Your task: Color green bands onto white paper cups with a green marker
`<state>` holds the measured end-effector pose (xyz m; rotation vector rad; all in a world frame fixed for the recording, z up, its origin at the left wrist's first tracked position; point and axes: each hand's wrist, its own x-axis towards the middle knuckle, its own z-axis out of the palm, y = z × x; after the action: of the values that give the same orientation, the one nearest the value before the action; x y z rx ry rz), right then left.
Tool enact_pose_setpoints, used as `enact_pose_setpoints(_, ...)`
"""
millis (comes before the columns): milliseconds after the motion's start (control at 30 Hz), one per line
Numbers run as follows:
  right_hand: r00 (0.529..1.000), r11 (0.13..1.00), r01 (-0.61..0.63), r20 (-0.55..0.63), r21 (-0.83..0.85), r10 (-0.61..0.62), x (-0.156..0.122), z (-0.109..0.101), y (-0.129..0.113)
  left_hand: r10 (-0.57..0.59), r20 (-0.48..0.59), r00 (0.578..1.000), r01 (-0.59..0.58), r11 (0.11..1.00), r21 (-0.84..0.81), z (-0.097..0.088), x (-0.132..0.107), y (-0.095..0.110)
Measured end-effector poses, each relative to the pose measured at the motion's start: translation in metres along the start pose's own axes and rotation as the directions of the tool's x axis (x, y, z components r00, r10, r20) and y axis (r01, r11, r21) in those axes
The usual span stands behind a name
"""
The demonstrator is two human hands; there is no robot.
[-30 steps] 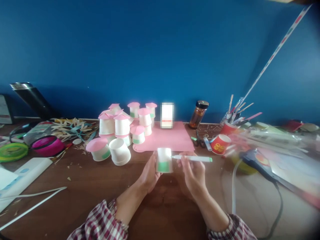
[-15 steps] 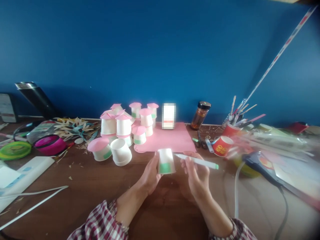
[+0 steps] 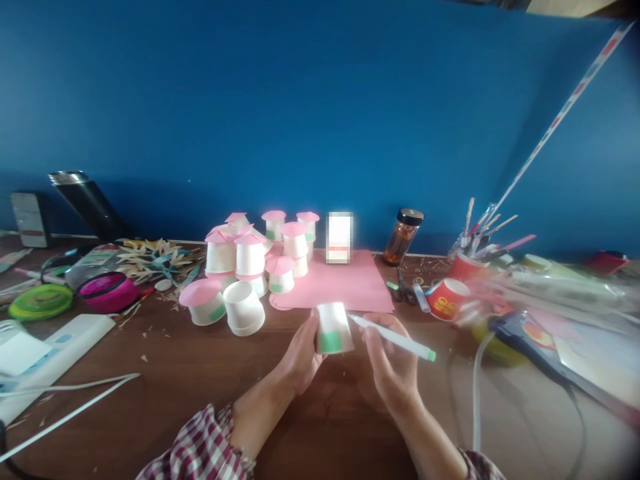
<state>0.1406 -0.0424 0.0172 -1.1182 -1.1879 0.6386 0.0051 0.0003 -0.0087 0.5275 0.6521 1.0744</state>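
Observation:
A white paper cup with a green patch near its rim is upside down in my left hand, whose fingers wrap its left side. My right hand grips a white marker with a green end. The marker's tip is close to the cup's right side; whether it touches I cannot tell. To the left of the hands stand two stacked plain white cups. Beside them sits a cup with a pink paper roof and a green patch. Behind are several more pink-roofed cups, some stacked.
Pink paper sheets lie beyond my hands. A jar of brown liquid, scissors and a tipped red cup are to the right, near a glue gun. A magenta container and a power strip lie left.
The marker now slants more steeply, its green end lower, and the right hand has shifted slightly. The held cup is tilted a little. The whole view has also shifted slightly.

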Motion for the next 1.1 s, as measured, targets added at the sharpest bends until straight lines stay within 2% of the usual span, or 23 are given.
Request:
enact_pose_setpoints(167,1.0,1.0,0.0,-0.002,-0.01,0.0,0.0,0.001,-0.001,-0.027,-0.049,0.998,0.026,1.0,-0.007,0.001,0.0,0.001)
enact_pose_setpoints(433,1.0,1.0,0.006,0.021,-0.029,-0.006,-0.001,0.0,0.004,-0.023,-0.015,1.0,0.023,0.999,-0.023,0.0,0.0,0.0)
enact_pose_setpoints(600,1.0,0.999,0.003,0.004,-0.053,-0.003,0.0,0.001,0.005,-0.022,-0.028,0.999,0.022,0.999,-0.031,-0.001,0.0,0.0)
enact_pose_setpoints(800,0.999,0.994,0.04,0.041,-0.106,-0.036,0.0,-0.001,0.008,-0.011,-0.049,0.999,0.011,1.0,-0.001,0.0,-0.002,0.001)
enact_pose_setpoints(900,0.997,0.995,0.042,0.066,-0.096,-0.035,-0.002,-0.001,0.011,-0.015,-0.081,0.997,0.015,1.0,-0.002,0.001,-0.003,0.001)
enact_pose_setpoints(1100,0.998,0.999,-0.002,0.064,-0.045,0.005,-0.004,0.001,0.015,-0.022,-0.07,0.997,0.021,1.0,-0.015,0.001,-0.002,0.0)
